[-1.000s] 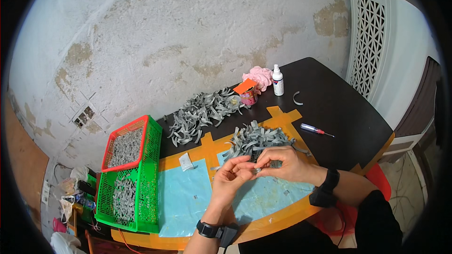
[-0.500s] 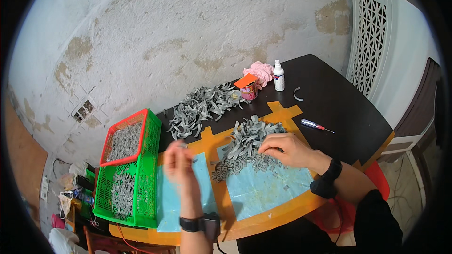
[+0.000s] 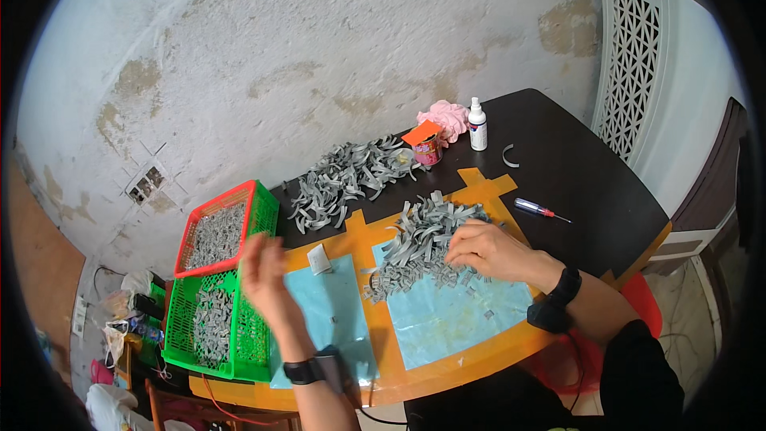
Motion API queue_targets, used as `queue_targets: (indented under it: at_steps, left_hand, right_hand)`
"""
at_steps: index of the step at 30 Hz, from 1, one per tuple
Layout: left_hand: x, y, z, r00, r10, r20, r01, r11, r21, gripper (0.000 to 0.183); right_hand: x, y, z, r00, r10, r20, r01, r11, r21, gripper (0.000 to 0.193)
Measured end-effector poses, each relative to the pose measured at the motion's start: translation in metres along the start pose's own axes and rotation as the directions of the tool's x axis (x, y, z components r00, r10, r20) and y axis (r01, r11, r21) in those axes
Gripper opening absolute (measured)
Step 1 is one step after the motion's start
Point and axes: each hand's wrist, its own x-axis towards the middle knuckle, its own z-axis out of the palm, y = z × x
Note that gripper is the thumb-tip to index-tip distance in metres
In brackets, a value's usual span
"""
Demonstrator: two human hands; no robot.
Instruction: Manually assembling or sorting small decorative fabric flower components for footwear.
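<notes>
A heap of curved grey strips (image 3: 427, 231) lies on the table (image 3: 594, 152), small grey pieces (image 3: 388, 282) along its near edge. The right hand (image 3: 491, 251) is at its right side, fingers bent; I cannot tell whether its grip holds anything. The left hand (image 3: 266, 275), blurred before the green basket (image 3: 254, 343), has a grip I cannot read.

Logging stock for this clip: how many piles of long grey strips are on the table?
2: the far pile, left of the can, and the near pile by the right hand, which covers part of it. No other such pile shows.
</notes>
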Motion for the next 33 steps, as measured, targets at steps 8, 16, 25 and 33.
queue_targets:
  at_steps: [8,16,25,33]
  left_hand:
    - [-0.075,-0.012,0.059,0.589,-0.306,0.748,-0.378,0.715,0.589,0.019]
    - [-0.079,-0.021,0.062,0.561,-0.317,0.764,-0.457,0.651,0.606,0.014]
    - [-0.081,-0.036,0.062,0.625,-0.389,0.677,0.01,0.871,0.491,0.007]
    - [-0.083,-0.035,0.067,0.675,-0.375,0.635,0.017,0.868,0.495,0.008]
  right_hand:
    - [0.007,-0.011,-0.003,0.983,-0.045,-0.18,0.052,0.998,0.033,0.011]
    - [0.002,-0.017,0.002,0.993,-0.017,-0.121,0.029,0.994,0.101,0.013]
    - [0.003,-0.019,0.01,0.983,0.171,0.061,-0.18,0.888,0.424,0.015]
    - [0.002,-0.016,0.013,0.94,0.312,0.139,-0.322,0.675,0.664,0.015]
